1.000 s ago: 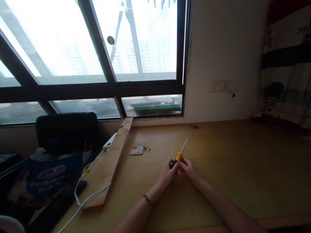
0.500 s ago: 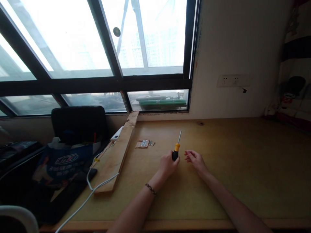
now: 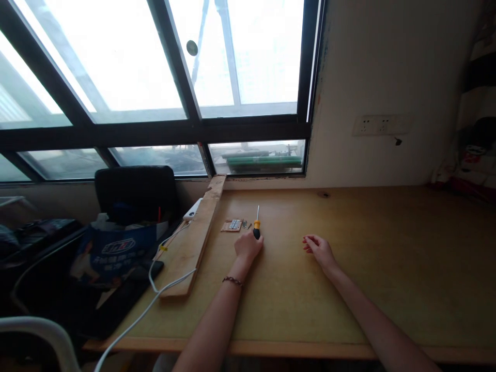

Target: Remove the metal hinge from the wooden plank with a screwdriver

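Observation:
A screwdriver (image 3: 257,226) with a yellow and black handle is gripped in my left hand (image 3: 248,245), its metal shaft pointing away from me. Just beyond that hand lie a small piece of wood (image 3: 226,226) bearing a metal hinge (image 3: 234,224) and several screws (image 3: 245,225). Apart from these, over the middle of the wooden table (image 3: 287,299), is my right hand (image 3: 320,250). Its thumb and fingertips are pinched together, and anything between them is too small to make out.
A long wooden board (image 3: 194,248) lies along the table's left side, with a white cable (image 3: 155,297) crossing it and a white power strip (image 3: 192,210) beside it. Left of the table are a black chair (image 3: 135,191) and a blue bag (image 3: 116,253). Windows and a wall stand behind.
My left hand has moved left with the screwdriver, closer to the screws and hinge. The gap between my hands has grown. My view has shifted slightly left.

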